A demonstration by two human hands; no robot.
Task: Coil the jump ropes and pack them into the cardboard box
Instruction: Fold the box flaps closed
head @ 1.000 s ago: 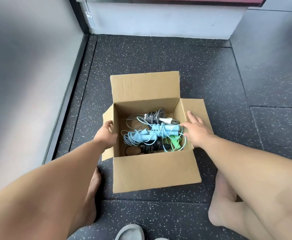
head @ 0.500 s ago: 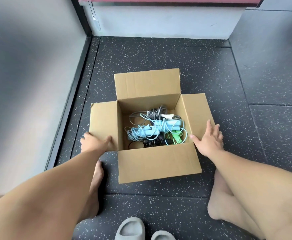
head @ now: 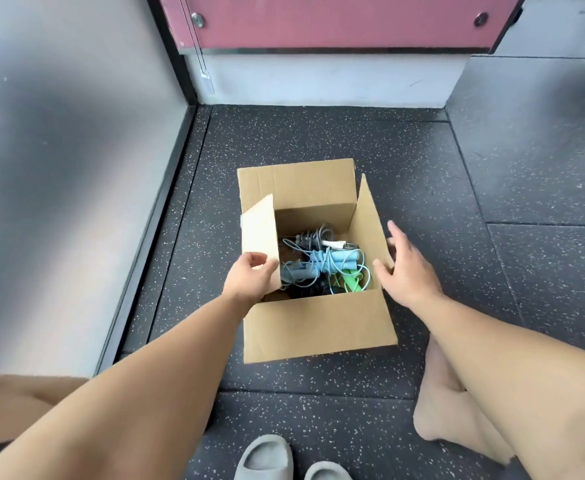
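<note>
A brown cardboard box stands on the dark speckled floor with its flaps up. Inside lie several coiled jump ropes: a light blue one, a grey one with a white handle, a green one and a black one. My left hand grips the near corner of the raised left flap. My right hand presses with straight fingers on the outside of the raised right flap.
A grey wall runs along the left and a pink panel tops the far wall. Grey slippers sit at the bottom edge. A bare foot rests right of the box.
Both side flaps, which lay spread outwards, now stand raised and lean inwards. My left hand has taken hold of the left flap and my right hand pushes the right flap up.
</note>
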